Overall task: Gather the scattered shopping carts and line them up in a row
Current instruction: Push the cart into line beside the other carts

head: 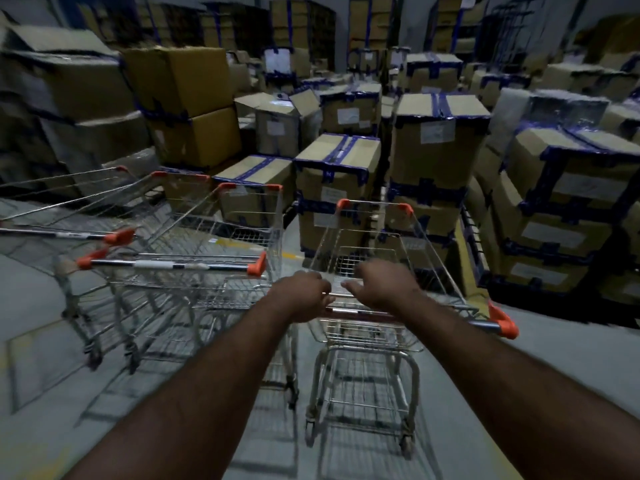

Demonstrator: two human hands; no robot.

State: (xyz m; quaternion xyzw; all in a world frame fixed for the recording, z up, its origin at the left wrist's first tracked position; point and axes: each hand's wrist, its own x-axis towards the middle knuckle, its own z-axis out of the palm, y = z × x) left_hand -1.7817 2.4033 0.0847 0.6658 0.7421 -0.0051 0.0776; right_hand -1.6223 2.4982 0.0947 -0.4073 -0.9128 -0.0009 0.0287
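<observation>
A person's two bare arms reach forward to a wire shopping cart [372, 258] standing near and just right of centre on the grey warehouse floor [34, 427]. The left hand [303, 294] is curled around the left part of the cart's handle [433, 318]. The right hand [381, 284] sits just beside it over the bar with its fingers loosely stretched out towards the left; motion blur hides whether they touch the metal. An orange end cap [504, 322] marks the handle's right end.

Just to the left stands a second cart [194, 282], its white-sleeved push bar [169, 265] roughly level with the hands. A third cart [65, 233] sits farther left, partly cut off by the edge of the view. All three face the far side of the scene.

Beyond the carts rise stacks of cardboard boxes [436, 147] bound with blue tape, many with white labels, filling the far half of the room. A yellow floor line [464, 251] runs along the right of the held cart, beside the box stacks.
</observation>
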